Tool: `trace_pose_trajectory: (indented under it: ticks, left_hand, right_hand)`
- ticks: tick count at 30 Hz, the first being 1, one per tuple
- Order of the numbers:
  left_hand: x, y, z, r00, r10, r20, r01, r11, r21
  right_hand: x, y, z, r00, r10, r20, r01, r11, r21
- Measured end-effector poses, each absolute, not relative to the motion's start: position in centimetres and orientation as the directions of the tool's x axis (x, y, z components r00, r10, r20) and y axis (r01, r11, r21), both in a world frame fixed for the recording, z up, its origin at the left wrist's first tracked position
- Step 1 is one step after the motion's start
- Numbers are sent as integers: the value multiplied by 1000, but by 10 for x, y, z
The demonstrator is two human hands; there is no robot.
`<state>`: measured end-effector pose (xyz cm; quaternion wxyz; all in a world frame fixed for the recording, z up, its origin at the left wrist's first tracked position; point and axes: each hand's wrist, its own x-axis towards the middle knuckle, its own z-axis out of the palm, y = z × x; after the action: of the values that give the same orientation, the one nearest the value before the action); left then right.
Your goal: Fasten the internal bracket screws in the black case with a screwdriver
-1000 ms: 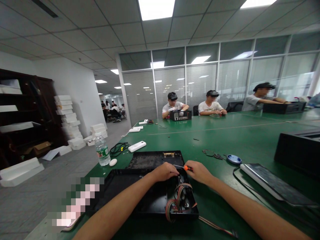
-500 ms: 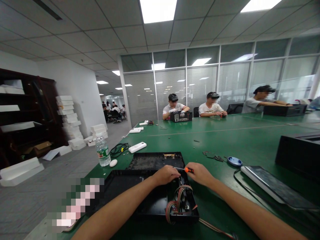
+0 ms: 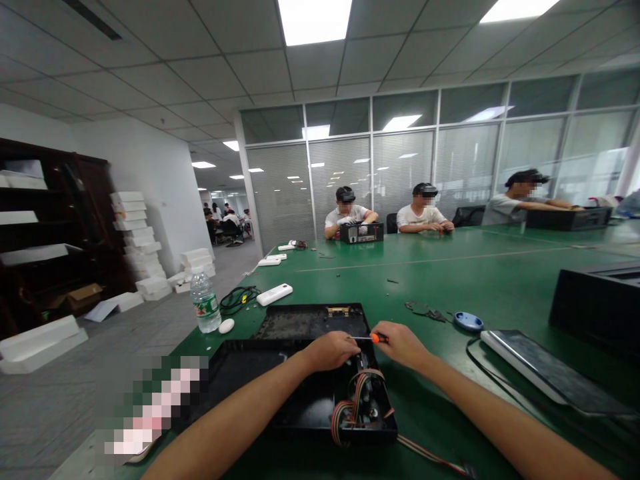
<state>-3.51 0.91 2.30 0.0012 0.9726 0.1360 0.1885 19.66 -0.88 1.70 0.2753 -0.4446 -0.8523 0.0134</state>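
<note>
A black open device case point(image 3: 260, 380) lies on the green table point(image 3: 475, 273) in front of me, with striped ribbon cables point(image 3: 350, 407) bunched at its right end. My left hand point(image 3: 330, 350) is closed, resting on the case's upper right edge beside the tip of a small screwdriver. My right hand point(image 3: 403, 343) is closed round the orange-handled screwdriver point(image 3: 373, 338), whose thin shaft points left toward my left hand. A flat black cover panel point(image 3: 310, 321) lies just behind the case.
A water bottle point(image 3: 205, 301), white oval object point(image 3: 227, 325), black cable point(image 3: 237, 297) and white block point(image 3: 274, 293) sit to the left. A blue round thing point(image 3: 469, 322), a tablet-like slab point(image 3: 545, 367) and a black box point(image 3: 595, 300) sit right. Three people work at the far side.
Both hands stay together at the case's right edge; the screwdriver has shifted only slightly. The view moved a little.
</note>
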Motion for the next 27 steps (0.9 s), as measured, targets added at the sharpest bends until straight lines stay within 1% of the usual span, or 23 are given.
trace_pose_trajectory:
  ticks: [2, 3, 6, 7, 9, 12, 14, 17, 20, 22, 24, 27]
  left_hand:
    - [-35, 8, 24, 895, 252, 368, 259, -965, 33]
    - [-36, 7, 24, 896, 246, 371, 253, -967, 29]
    - [-36, 6, 25, 895, 239, 377, 245, -969, 33]
    - [-36, 6, 24, 893, 242, 378, 246, -969, 39]
    - [-36, 6, 23, 889, 256, 379, 255, -965, 56]
    - [-36, 7, 19, 877, 293, 382, 285, -955, 79]
    - [-36, 8, 16, 867, 308, 391, 297, -951, 89]
    - [-36, 9, 16, 867, 303, 396, 284, -953, 108]
    - [-35, 8, 19, 866, 309, 392, 275, -951, 142]
    - [-34, 7, 21, 862, 323, 391, 275, -945, 175]
    - [-34, 6, 22, 856, 338, 392, 277, -939, 204]
    - [-35, 6, 22, 841, 357, 407, 284, -931, 230]
  right_hand:
    - [197, -10, 20, -442, 756, 483, 722, 619, -309]
    - [198, -11, 22, -431, 754, 496, 693, 629, -353]
    - [200, -10, 22, -373, 785, 494, 560, 615, -555]
    - [201, -9, 22, -364, 806, 468, 504, 593, -628]
    - [203, -8, 21, -404, 830, 384, 379, 534, -756]
    - [202, -8, 25, -496, 820, 285, 207, 431, -878]
    - [202, -10, 29, -470, 843, 261, 145, 365, -920]
    - [203, -12, 34, -349, 904, 248, 62, 287, -956]
    - [206, -11, 37, -244, 921, 305, -95, 290, -952]
    - [207, -11, 37, -211, 919, 334, -188, 297, -936]
    - [208, -11, 38, -206, 920, 332, -230, 284, -931]
    - [206, -12, 39, -201, 926, 321, -213, 278, -937]
